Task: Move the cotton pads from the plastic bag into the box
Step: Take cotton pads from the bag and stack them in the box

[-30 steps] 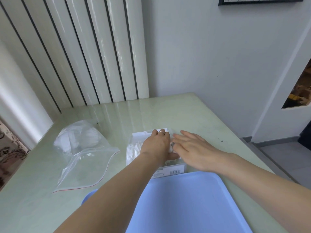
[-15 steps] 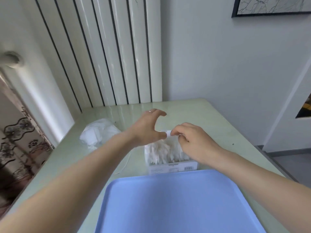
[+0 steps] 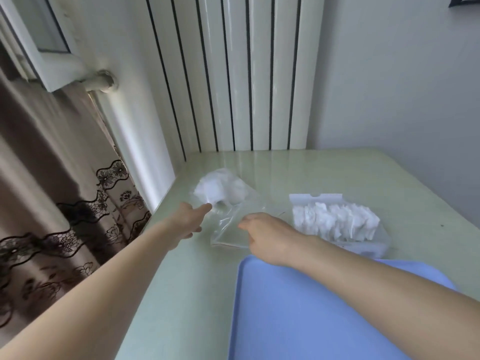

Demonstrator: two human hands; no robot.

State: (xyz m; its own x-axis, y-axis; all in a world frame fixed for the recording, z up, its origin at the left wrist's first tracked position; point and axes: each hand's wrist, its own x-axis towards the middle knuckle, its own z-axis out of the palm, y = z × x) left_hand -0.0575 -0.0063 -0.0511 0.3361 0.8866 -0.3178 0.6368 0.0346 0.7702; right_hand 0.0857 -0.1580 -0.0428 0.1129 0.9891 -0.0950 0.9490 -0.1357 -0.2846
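The pads (image 3: 220,192) sit in the bag (image 3: 233,219), middle of the frame, left of the box (image 3: 337,222). My left hand (image 3: 188,220) reaches out, loose, at the bag. I can't tell whether my right hand (image 3: 262,235) pinches it. I should hold the bag's mouth wide, then scoop gently.

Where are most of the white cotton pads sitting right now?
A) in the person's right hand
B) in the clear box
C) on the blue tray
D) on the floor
B: a packed row of cotton pads fills the clear box right of the plastic bag.
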